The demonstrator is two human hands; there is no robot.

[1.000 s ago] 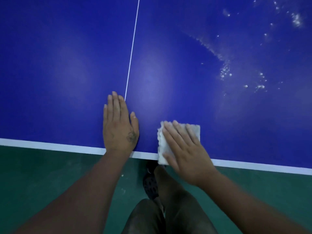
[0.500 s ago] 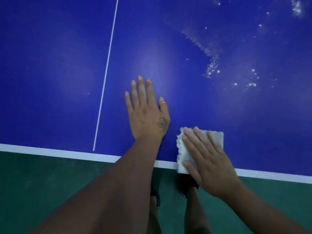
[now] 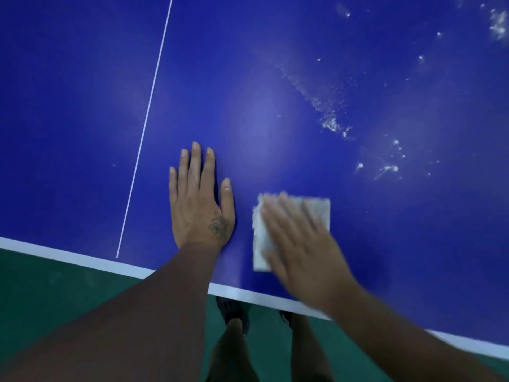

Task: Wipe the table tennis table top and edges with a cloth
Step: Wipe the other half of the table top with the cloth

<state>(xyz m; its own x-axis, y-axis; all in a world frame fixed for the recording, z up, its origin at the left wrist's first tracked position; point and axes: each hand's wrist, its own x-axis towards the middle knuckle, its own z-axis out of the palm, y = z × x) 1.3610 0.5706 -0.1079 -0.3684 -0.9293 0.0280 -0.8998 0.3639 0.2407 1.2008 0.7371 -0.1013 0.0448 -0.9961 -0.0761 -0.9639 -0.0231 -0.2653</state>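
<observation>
We look down on a blue table tennis table (image 3: 275, 78) w/ a white edge band (image 3: 68, 257) along its near side and a thin white centre line (image 3: 150, 106) running away from us on the left. Our left hand (image 3: 198, 205) lies flat, palm down, on the blue top just right of that line. Its fingers are straight and close together, thumb a bit out. A small dark tattoo (image 3: 217, 226) sits near the thumb base.

Just beside it to the right, not touching, a pale folded cloth (image 3: 321, 213) lies flat on the top, near the edge band but inside it. Our right hand (image 3: 300, 244) presses on the cloth from above, fingers laid straight across it & slightly fanned. The hand is blurred, so we can't tell fingertip detail.

Further right & farther from us, white specks and smears (image 3: 330, 122) dot the blue surface, well apart from the cloth. Below the table edge: green floor (image 3: 55, 293) and our legs w/ dark shoes (image 3: 234, 312), partly under the table.
</observation>
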